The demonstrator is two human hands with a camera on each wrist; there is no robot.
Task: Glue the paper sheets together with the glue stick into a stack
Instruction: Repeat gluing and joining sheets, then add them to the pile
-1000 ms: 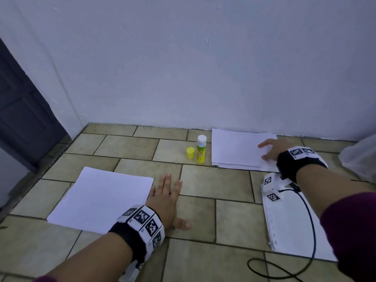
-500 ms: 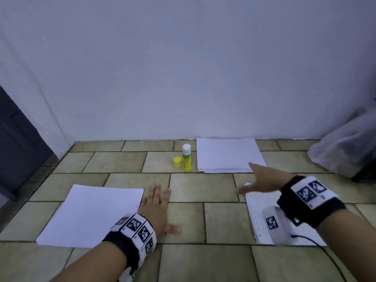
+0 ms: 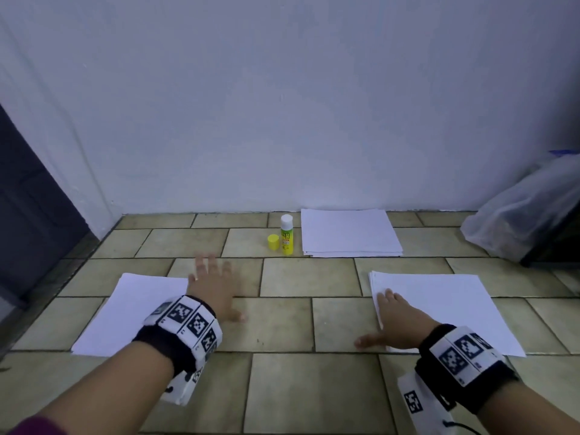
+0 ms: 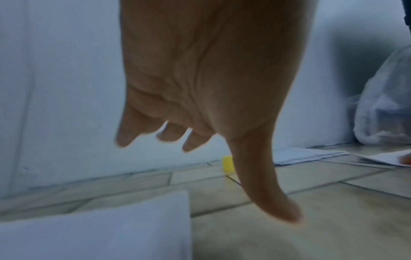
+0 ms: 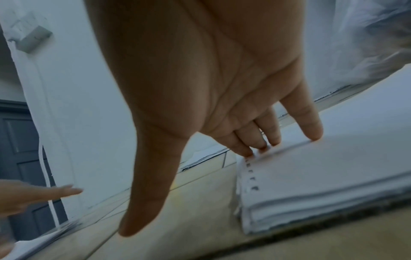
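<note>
Head view: the right hand (image 3: 396, 321) has been moved from the far paper pile (image 3: 350, 232) to the near right pile (image 3: 452, 312), fingers flat on its edge. A sheet looks about to be lifted. The left hand (image 3: 213, 287) is flat, released. The uncapped glue stick (image 3: 286, 234) stands well apart from both hands.

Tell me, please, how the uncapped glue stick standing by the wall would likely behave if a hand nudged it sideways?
The glue stick stands upright, tall and narrow, so it would probably tip rather than slide. Being round, it may then roll across the smooth tiled floor. Its yellow cap sits apart beside it, so the exposed end could smear.
</note>
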